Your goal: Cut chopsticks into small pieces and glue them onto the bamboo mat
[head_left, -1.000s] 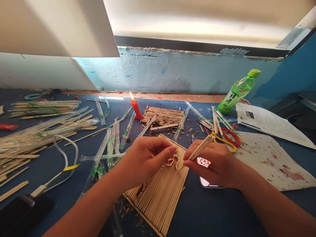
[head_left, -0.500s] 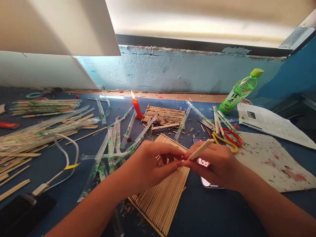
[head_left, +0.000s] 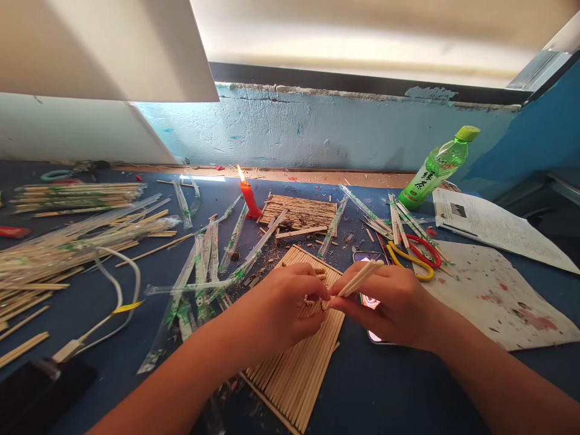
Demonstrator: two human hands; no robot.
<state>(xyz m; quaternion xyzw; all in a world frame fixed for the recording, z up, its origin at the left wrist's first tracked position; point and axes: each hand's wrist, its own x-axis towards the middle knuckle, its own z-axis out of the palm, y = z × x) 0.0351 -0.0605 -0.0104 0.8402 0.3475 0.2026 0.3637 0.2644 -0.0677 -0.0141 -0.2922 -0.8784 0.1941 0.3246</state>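
Note:
My right hand [head_left: 385,302] pinches a pair of pale wooden sticks [head_left: 361,278] that point up to the right. Close beside it, my left hand [head_left: 285,305] has its thumb and fingers curved toward the sticks' lower end, with a gap between them; small ring-like bits show near its fingertips, too small to make out. Both hands are above a flat panel of wooden sticks [head_left: 296,377] laid side by side. Part of a lit phone [head_left: 376,335] shows under my right hand.
A lit red candle [head_left: 249,199] stands behind, beside a smaller stick panel [head_left: 301,212]. Scissors [head_left: 421,260], a green bottle [head_left: 435,169] and stained paper [head_left: 512,302] are right. Wrapped sticks, a white cable [head_left: 120,290] and plastic sleeves [head_left: 181,296] lie left.
My left thumb and fingers have spread apart and moved slightly down and left. The sticks in my right hand now show as two, slightly lower. The view has shifted a little.

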